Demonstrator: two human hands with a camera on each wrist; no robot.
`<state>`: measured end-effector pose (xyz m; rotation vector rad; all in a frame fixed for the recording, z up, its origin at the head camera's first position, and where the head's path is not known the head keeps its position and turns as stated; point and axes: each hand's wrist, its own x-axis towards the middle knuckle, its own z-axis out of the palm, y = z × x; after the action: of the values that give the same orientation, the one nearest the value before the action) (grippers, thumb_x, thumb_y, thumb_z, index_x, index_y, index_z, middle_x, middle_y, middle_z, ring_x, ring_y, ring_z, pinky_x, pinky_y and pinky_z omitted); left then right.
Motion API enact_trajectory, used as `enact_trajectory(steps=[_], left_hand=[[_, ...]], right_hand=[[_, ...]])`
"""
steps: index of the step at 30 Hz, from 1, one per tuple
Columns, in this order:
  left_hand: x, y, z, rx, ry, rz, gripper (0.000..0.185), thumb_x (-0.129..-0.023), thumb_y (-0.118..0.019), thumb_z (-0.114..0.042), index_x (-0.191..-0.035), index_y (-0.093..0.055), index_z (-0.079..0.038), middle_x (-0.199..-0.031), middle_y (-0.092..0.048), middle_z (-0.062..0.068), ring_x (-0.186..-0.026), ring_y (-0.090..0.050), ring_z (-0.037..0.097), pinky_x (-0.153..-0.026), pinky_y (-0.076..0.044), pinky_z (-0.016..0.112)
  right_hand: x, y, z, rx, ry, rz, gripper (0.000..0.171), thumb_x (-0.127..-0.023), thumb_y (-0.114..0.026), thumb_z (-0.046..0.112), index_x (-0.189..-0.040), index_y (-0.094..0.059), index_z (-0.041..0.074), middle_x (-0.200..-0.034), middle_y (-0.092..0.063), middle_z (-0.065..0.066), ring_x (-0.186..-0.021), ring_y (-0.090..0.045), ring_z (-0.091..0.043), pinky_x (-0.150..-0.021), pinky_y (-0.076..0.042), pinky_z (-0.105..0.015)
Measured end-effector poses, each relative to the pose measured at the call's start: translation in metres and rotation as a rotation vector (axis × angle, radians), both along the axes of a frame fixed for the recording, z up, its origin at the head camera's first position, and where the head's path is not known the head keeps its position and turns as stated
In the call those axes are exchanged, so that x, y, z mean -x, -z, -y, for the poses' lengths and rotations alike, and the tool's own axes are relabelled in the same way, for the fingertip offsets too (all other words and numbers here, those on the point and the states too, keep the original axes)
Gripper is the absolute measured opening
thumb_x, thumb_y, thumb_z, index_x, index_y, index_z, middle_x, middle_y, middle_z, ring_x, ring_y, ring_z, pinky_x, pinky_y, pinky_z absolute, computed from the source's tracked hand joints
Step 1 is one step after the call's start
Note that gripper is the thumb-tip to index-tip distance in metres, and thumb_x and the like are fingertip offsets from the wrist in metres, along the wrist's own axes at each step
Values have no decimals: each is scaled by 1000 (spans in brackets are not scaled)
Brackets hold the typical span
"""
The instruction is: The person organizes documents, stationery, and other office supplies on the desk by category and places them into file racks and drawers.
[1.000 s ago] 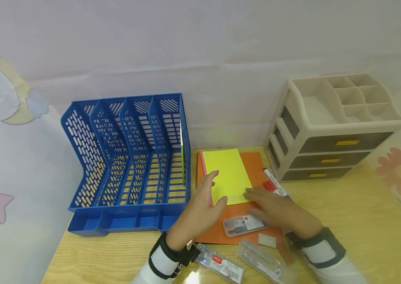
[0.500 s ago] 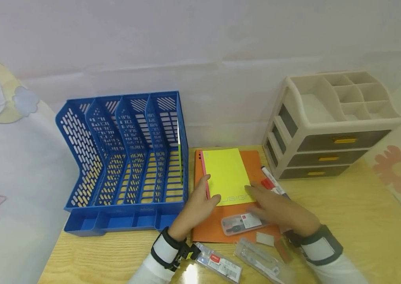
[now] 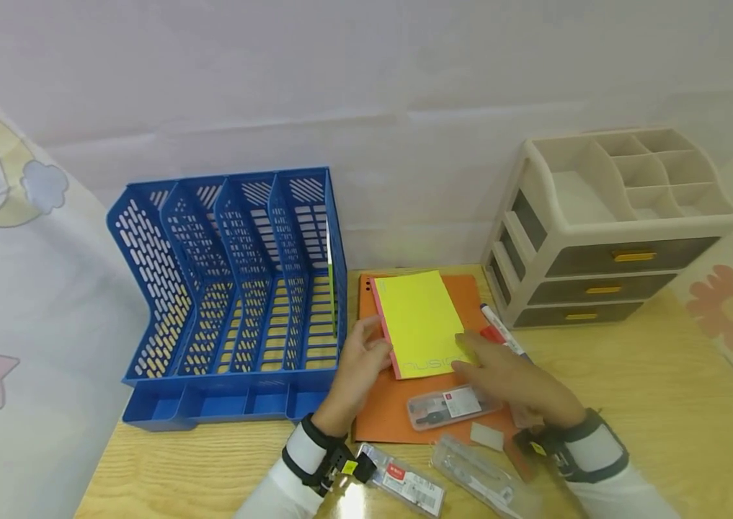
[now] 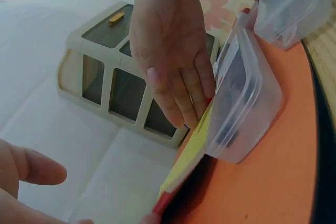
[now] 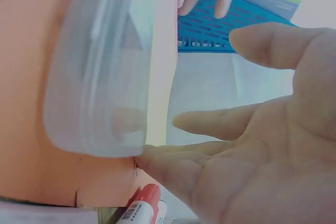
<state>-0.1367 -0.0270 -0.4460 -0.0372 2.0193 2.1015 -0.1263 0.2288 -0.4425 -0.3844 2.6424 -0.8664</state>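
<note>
A yellow notebook (image 3: 419, 324) with a pink spine lies over an orange folder (image 3: 379, 411). In the left wrist view a dark gap shows beneath the notebook's spine side. My left hand (image 3: 358, 367) is at that spine, fingertips touching it and thumb held apart. On the other side, my right hand (image 3: 515, 375) has its fingers extended against the notebook's right edge; the right wrist view shows its palm and thumb spread. Just below the notebook, a clear plastic case (image 3: 450, 407) with a compass inside rests on the folder.
A blue file rack (image 3: 236, 288) stands at left, one thin item in its rightmost slot. At right is a cream drawer unit (image 3: 619, 231). Markers (image 3: 502, 330) lie beside the folder. Nearer are two more clear cases, one labelled case (image 3: 405, 479) and another (image 3: 476, 472), plus an eraser (image 3: 486, 436).
My left hand has moved in to the notebook's spine. The notebook has shifted slightly right and turned a little. My right hand stays by its right edge, moving slightly right.
</note>
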Motion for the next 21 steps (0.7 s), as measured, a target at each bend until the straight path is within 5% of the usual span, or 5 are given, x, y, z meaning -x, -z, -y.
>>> enact_trajectory(steps=[5,11,21], left_hand=[[1,1,0,-66,-3,47,70,-95,-55,-2,-158,-24,6,-158,-38,30,-126,-59,43,-99,-58,49],[4,6,0,-18,79,97,74,-98,-59,-5,-160,-20,7,-132,-59,30,-107,-70,36,-89,-62,42],[2,9,-2,-84,107,61,74,-97,-62,7,-158,-23,-7,-136,-44,26,-98,-74,32,-76,-64,45]], right_hand=[[3,-6,-5,23,5,-26,64,-106,-55,37,-150,-45,-8,-152,-48,-32,-140,-47,-51,-113,-40,-65],[5,-7,-9,47,43,-13,62,-105,-56,34,-149,-47,-9,-151,-49,-32,-138,-49,-52,-112,-42,-65],[4,-12,-14,150,25,-19,54,-106,-54,28,-145,-51,-10,-146,-54,-31,-138,-49,-51,-112,-41,-66]])
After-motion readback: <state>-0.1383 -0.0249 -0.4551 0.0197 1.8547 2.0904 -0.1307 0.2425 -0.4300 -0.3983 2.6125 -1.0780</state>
